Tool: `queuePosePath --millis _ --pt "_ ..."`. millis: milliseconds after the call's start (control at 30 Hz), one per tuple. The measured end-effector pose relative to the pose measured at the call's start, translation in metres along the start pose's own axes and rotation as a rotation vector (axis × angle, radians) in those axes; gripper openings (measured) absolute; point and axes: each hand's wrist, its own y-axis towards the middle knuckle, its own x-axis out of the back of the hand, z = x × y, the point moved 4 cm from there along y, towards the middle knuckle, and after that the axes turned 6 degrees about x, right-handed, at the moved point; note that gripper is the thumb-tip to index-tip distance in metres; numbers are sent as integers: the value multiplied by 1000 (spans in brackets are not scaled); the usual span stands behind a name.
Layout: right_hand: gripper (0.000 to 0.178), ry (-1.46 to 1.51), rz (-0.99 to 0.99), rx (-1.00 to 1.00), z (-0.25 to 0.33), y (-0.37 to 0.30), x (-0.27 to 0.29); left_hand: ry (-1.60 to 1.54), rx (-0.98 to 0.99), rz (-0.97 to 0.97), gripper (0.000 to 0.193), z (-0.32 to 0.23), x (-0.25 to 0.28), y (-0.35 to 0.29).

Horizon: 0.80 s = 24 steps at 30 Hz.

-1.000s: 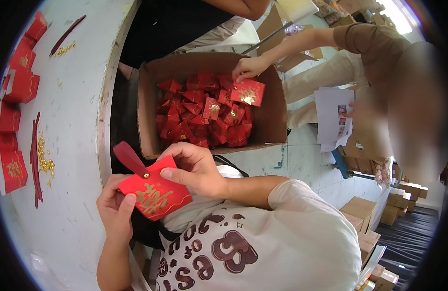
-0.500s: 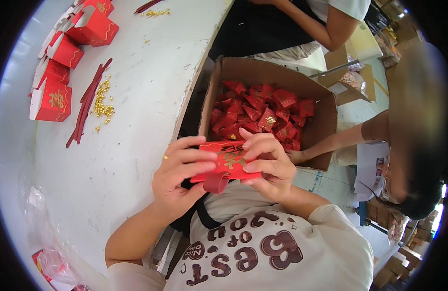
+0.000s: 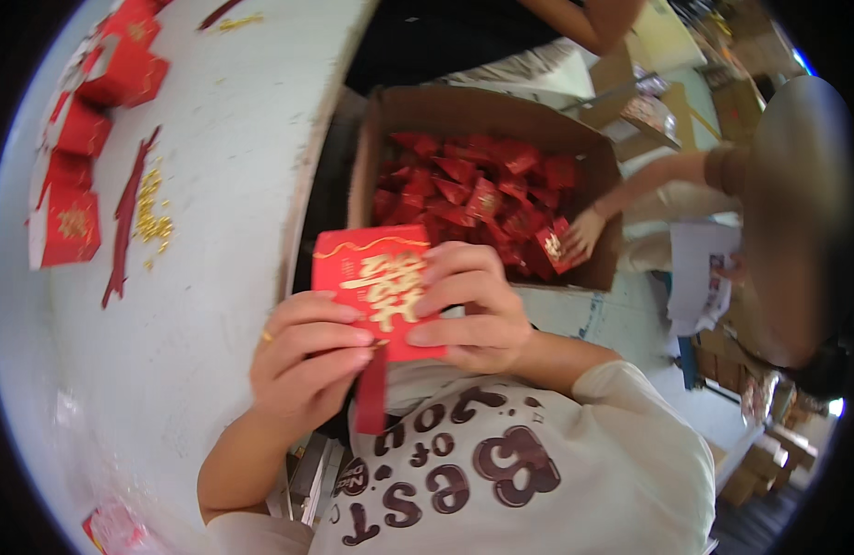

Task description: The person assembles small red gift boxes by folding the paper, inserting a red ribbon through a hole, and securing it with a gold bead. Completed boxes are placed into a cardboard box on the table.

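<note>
Both my hands hold a small red gift box (image 3: 362,268) with gold characters and a wavy gold line, its broad face turned up toward me. My left hand (image 3: 311,356) pinches its near left edge, where a dark red ribbon (image 3: 372,398) hangs down beside the fingertips. Around the box's right side, the fingers of my right hand (image 3: 473,310) are closed, with several fingertips pressed on the printed face. Just beyond the box stands a brown carton (image 3: 501,116) filled with many similar red boxes (image 3: 450,185).
On the white table (image 3: 233,139) at left stand a row of open red boxes (image 3: 71,227), dark red ribbons (image 3: 126,222) and scattered small gold pieces (image 3: 151,217). A co-worker's hand (image 3: 582,236) touches a red box at the carton's right. Clear plastic (image 3: 117,527) lies lower left.
The gift box has tipped so its broad face shows, and its ribbon now hangs straight rather than looped. The co-worker's hand has moved further into the carton, onto a red box. The view has shifted.
</note>
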Motion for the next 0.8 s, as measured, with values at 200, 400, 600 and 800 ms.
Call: queuePosePath --millis 200,400,600,800 --pt "31 174 -133 -102 -2 -12 -9 -99 110 1 20 9 -10 -5" --pt "20 529 121 -242 2 -4 -3 -388 288 144 15 10 -15 -9" --pt "31 660 237 -434 18 -7 3 -485 470 295 17 -1 -28 -16" --pt "27 651 313 -481 12 -26 3 -509 557 278 24 -2 -37 -20"
